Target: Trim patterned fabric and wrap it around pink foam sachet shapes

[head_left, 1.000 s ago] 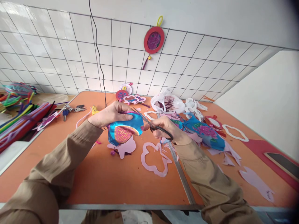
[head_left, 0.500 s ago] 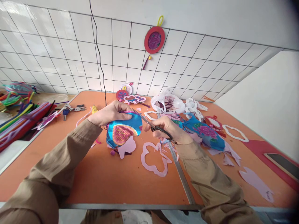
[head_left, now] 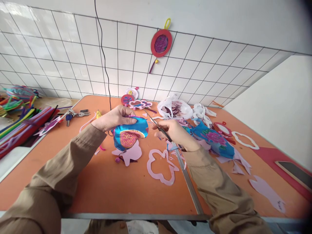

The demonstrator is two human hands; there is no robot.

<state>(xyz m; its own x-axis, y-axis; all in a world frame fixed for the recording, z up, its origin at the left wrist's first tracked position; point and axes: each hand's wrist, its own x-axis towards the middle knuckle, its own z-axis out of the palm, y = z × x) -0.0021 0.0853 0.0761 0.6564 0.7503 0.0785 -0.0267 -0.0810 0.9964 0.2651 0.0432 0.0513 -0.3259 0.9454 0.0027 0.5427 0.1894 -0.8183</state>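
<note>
My left hand pinches the upper edge of a shiny blue fabric piece with an orange and pink pattern. The cloth hangs over the orange table. In my right hand is a pair of scissors with dark handles, its blades pointing up and left, just right of the cloth and apart from it. Under the cloth lies a pink paper shape with a small purple bead beside it. A pink flower-shaped paper frame rests on the table below my right hand.
Blue flowered fabric and paper scraps lie to the right, near a white plastic bag. Keys and colourful pipe cleaners are at left. A phone sits at far right. A round red ornament hangs on the tiled wall.
The scissors have come away from the fabric's edge to the right, and their blades look closed together. The blue fabric has turned slightly in my left hand, showing more of its round pattern.
</note>
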